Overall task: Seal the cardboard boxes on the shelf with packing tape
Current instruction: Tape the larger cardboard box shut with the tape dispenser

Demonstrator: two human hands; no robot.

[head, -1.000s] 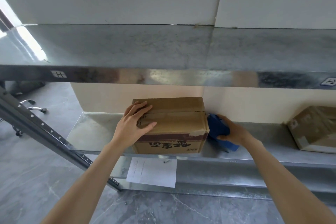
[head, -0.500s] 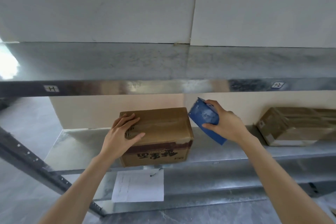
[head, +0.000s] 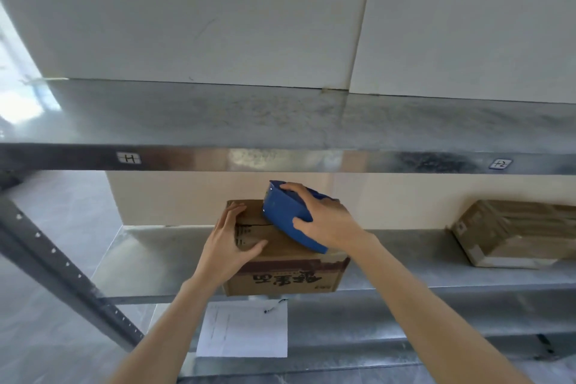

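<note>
we see our left forearm [head: 174, 321] and right forearm [head: 420, 305], both bare from the bottom edge of the view up to the wrists, smooth and slender. our left hand [head: 229, 246] and right hand [head: 327, 224] are bare as well, with long, slim fingers.

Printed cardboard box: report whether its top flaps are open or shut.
Shut: flaps lie flat under the left hand and the blue tape dispenser.
</note>
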